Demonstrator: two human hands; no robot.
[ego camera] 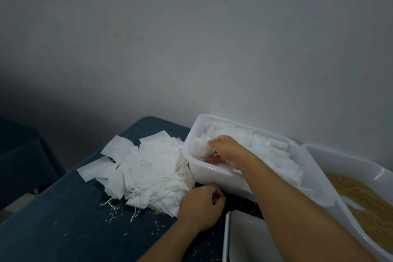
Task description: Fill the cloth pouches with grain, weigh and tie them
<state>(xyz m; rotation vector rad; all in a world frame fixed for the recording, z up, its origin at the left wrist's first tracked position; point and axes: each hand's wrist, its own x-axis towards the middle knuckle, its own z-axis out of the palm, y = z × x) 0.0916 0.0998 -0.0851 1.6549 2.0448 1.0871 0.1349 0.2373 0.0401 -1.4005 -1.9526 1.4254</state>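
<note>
A heap of empty white cloth pouches (148, 168) with loose drawstrings lies on the dark blue table (63, 229). To its right stands a white plastic tub (197, 174) packed with filled white pouches (274, 155). My right hand (225, 151) reaches into the tub's near-left end and holds a filled pouch (201, 149). My left hand (200, 206) rests at the near edge of the heap, fingers curled round a small white piece of cloth or string. A second white tub (378, 174) at the right holds tan grain (361, 198).
A flat white scale or tray (244, 238) sits at the bottom, between my forearms. Spilled grains (112, 217) dot the table in front of the heap. A pale wall rises directly behind the tubs. The table's left edge drops to a dark area.
</note>
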